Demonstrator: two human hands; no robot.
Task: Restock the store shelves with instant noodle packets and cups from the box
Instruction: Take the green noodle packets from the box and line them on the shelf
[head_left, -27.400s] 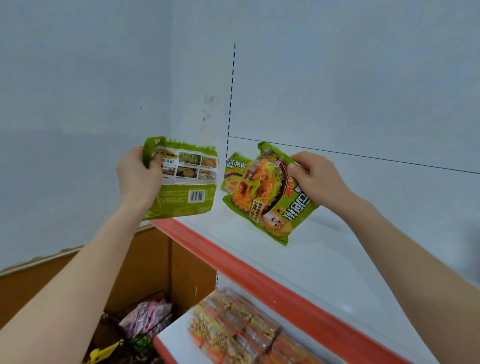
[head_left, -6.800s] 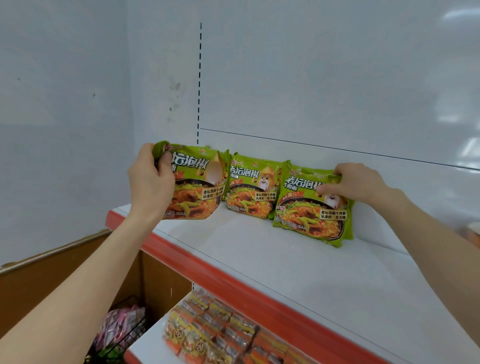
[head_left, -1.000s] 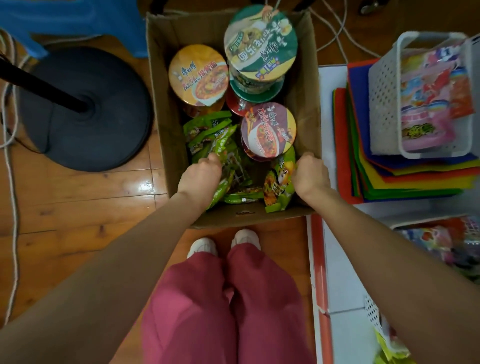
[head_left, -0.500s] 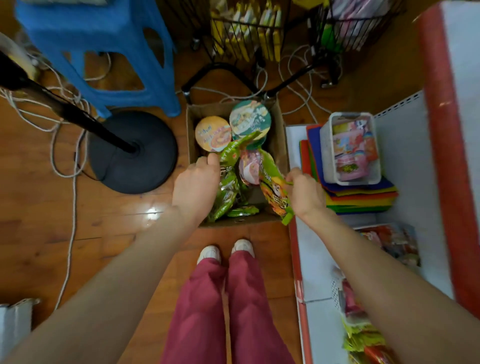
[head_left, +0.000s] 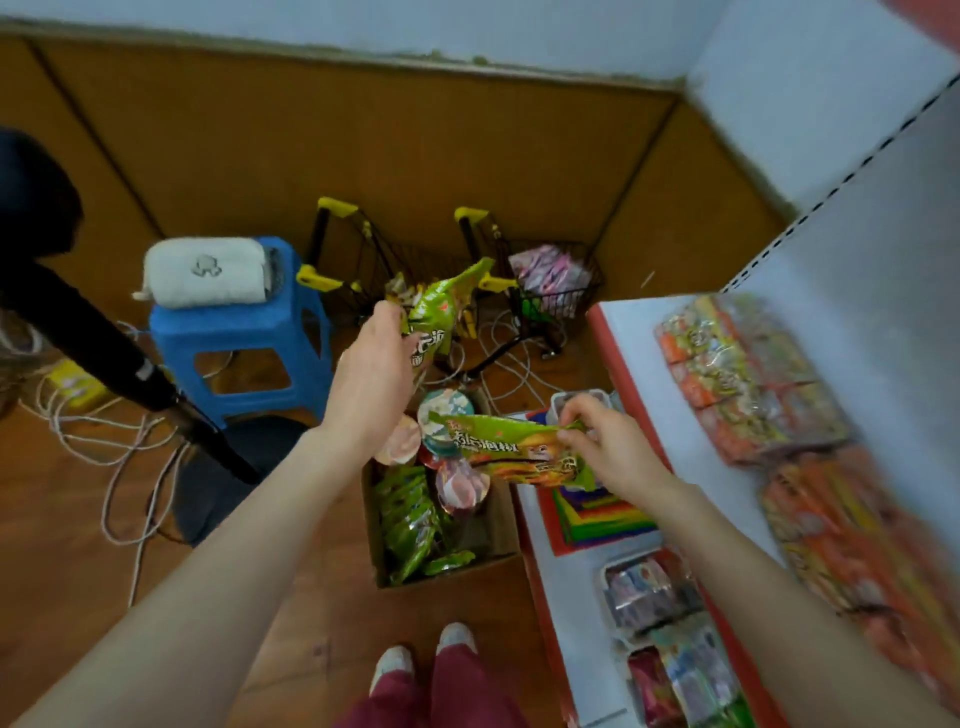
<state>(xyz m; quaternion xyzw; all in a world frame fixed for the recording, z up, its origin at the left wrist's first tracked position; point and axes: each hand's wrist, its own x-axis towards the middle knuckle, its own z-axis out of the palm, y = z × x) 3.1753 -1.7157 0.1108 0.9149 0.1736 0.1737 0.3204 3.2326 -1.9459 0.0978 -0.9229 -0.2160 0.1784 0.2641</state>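
Note:
My left hand (head_left: 371, 371) grips a green noodle packet (head_left: 441, 309) by its lower end, held high above the floor. A second green noodle packet (head_left: 514, 452) lies flat in the air over the box, pinched at its right edge by my right hand (head_left: 605, 441). Below them the cardboard box (head_left: 498, 530) stands on the wooden floor. It holds several more green packets (head_left: 410, 519) and noodle cups (head_left: 460, 486).
White shelves with red edges (head_left: 605, 353) run along the right, stocked with orange noodle packs (head_left: 748, 374) and snack bags. A blue stool (head_left: 244, 343), a black stand, loose cables and two wire baskets (head_left: 550, 291) sit behind the box. My feet stand just in front of the box.
Both hands have lifted out of the box, each carrying a green packet upward. The view has tilted up from the box toward the wall and shelves.

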